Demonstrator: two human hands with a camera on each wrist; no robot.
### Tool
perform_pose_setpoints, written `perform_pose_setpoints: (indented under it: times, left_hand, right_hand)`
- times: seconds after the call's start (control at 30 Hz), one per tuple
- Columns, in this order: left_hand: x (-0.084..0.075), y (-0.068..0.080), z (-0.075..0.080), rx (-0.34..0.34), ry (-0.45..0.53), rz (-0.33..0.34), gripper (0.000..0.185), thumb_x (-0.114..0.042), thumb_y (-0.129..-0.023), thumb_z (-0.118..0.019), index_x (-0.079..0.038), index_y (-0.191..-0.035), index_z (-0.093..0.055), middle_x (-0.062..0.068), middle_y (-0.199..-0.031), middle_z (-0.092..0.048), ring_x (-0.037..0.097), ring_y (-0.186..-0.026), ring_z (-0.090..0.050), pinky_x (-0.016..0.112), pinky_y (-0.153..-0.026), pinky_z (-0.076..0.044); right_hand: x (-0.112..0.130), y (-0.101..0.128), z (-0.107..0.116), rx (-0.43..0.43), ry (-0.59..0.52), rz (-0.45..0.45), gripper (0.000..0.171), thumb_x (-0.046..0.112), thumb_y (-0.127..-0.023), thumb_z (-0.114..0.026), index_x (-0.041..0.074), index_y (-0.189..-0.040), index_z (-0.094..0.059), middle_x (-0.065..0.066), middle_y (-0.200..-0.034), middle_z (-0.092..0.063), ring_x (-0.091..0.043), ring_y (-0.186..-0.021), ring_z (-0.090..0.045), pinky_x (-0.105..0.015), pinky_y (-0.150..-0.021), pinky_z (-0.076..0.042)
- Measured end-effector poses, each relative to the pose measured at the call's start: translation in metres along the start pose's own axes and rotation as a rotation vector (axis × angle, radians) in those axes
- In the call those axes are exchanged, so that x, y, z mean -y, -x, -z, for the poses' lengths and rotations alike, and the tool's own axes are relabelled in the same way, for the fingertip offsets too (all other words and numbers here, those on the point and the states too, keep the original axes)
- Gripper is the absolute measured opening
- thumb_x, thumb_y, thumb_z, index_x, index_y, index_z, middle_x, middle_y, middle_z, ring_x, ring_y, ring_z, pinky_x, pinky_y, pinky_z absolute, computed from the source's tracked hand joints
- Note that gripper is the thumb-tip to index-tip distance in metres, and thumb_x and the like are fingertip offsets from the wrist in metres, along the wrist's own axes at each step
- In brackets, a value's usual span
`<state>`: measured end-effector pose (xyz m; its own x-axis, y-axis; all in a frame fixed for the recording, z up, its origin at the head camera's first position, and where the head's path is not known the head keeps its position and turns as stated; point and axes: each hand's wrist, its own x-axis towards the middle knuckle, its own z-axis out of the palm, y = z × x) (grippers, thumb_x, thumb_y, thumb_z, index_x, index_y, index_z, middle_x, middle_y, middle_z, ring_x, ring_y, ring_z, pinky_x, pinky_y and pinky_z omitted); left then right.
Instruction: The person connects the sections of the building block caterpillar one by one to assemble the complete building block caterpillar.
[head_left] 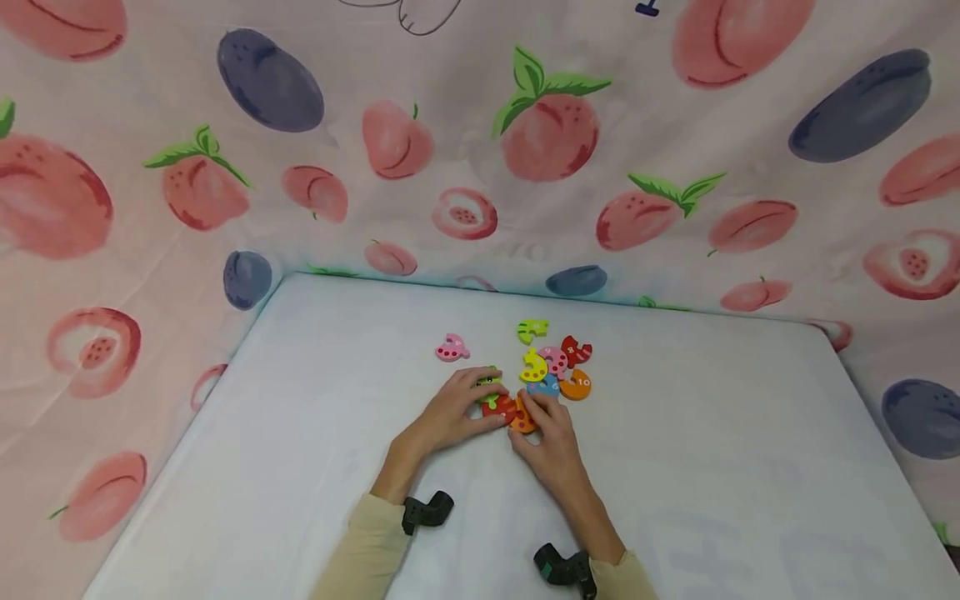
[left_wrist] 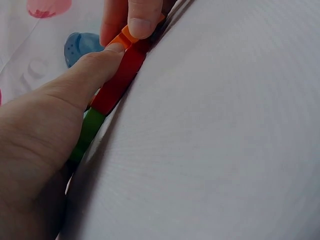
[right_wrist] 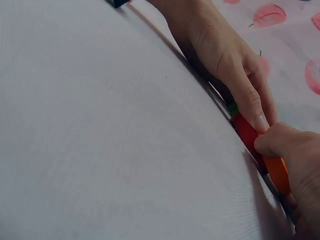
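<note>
The dotted orange piece (head_left: 524,419) lies flat at mid-table (head_left: 712,467), touching the right side of the red piece (head_left: 497,407); the green piece (head_left: 489,387) adjoins the red's far side. The right hand (head_left: 553,443) pinches the orange piece; the left hand (head_left: 452,410) grips the red piece. A blue piece (head_left: 545,387) sits just beyond. Fingers partly cover all three; their markings are hard to read.
</note>
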<state>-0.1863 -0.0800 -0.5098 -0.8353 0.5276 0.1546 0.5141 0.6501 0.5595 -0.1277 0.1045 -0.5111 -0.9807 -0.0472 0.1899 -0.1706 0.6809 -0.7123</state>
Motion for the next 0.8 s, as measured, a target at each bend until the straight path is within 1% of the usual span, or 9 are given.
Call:
perform_pose_setpoints:
  times: [0.23,0.4,0.5,0.63,0.8]
  left_hand:
    - [0.0006,0.0011,-0.0023,0.022,-0.006,0.003,0.041,-0.049,-0.082,-0.061,-0.030,-0.119,-0.059,-0.008,-0.140,-0.042,0.016,-0.132,-0.033,0.043,-0.107,-0.035]
    - [0.0006,-0.0002,0.0008,0.014,-0.013,0.006,0.043,-0.050,-0.082,-0.062,-0.030,-0.120,-0.058,-0.008,-0.140,-0.042,0.016,-0.132,-0.033,0.043,-0.107,-0.035]
    - [0.0012,0.0003,0.0020,0.022,-0.008,0.010,0.044,-0.051,-0.082,-0.061,-0.031,-0.120,-0.058,-0.009,-0.140,-0.042,0.015,-0.132,-0.033,0.042,-0.107,-0.035]
    - [0.0023,0.0002,0.0013,0.029,-0.010,0.008,0.044,-0.052,-0.082,-0.061,-0.032,-0.121,-0.058,-0.010,-0.140,-0.042,0.013,-0.132,-0.033,0.041,-0.107,-0.035]
    - [0.0026,-0.0007,0.0005,0.020,-0.013,0.000,0.043,-0.050,-0.082,-0.062,-0.030,-0.121,-0.059,-0.009,-0.140,-0.042,0.014,-0.132,-0.033,0.042,-0.108,-0.034]
  right_hand:
    - [-0.0023,0.0021,-0.0003,0.006,-0.001,0.002,0.060,0.018,-0.077,-0.074,0.016,-0.132,-0.051,-0.002,-0.123,-0.050,-0.018,-0.116,-0.046,-0.035,-0.094,-0.049]
    - [-0.0020,-0.0003,0.0001,-0.002,-0.013,0.017,0.060,0.020,-0.077,-0.074,0.016,-0.133,-0.050,-0.001,-0.123,-0.050,-0.018,-0.118,-0.046,-0.036,-0.095,-0.048]
    - [-0.0020,-0.0007,-0.0006,0.001,-0.014,0.011,0.060,0.021,-0.077,-0.074,0.016,-0.132,-0.050,-0.001,-0.123,-0.050,-0.018,-0.118,-0.046,-0.036,-0.095,-0.048]
    - [-0.0023,-0.0004,-0.0005,0.006,-0.009,0.000,0.061,0.023,-0.077,-0.074,0.016,-0.132,-0.051,-0.002,-0.122,-0.051,-0.019,-0.118,-0.047,-0.035,-0.096,-0.047]
    - [-0.0020,-0.0007,0.0014,0.000,0.006,0.002,0.060,0.026,-0.077,-0.074,0.017,-0.132,-0.051,-0.004,-0.123,-0.052,-0.021,-0.120,-0.048,-0.037,-0.098,-0.046]
